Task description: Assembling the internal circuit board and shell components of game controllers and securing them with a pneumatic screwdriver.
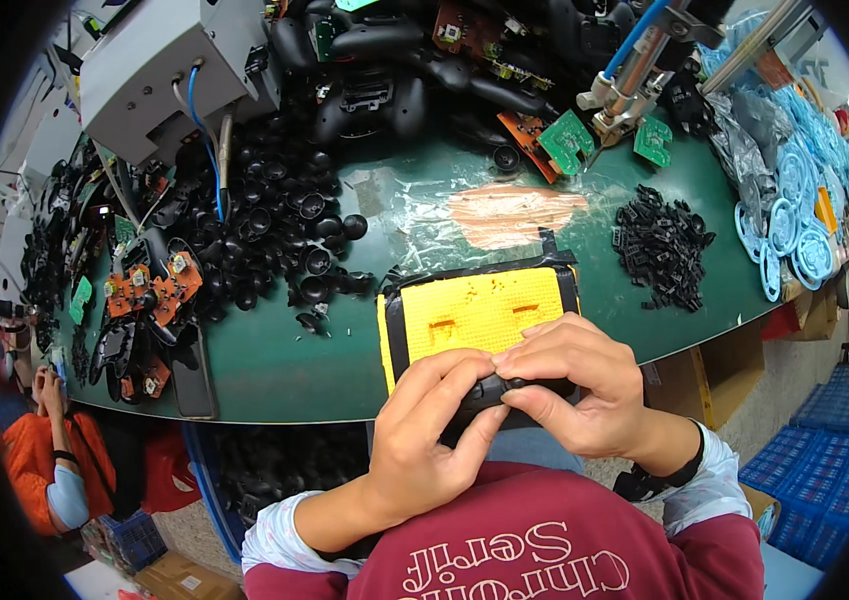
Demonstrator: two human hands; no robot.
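Note:
Both hands are closed around a black game controller [486, 392] near the front edge of the bench. My left hand [420, 430] grips its left side, with the thumb below and the fingers over the top. On the other side my right hand [585, 385] pinches it, thumb and fingertips meeting close to the left hand's. Much of the controller is hidden behind the fingers. Just beyond it lies a yellow textured pad [465, 300] edged in black tape, with two slots cut in it.
Black thumbstick caps [275, 190] are heaped at left, small black parts [660, 245] at right. Orange circuit boards [180, 285] and a phone [193, 375] lie far left. Coiled blue cables [795, 230] hang at right. A metal tool on a stand [635, 80] rises behind. Another person [45, 450] sits at left.

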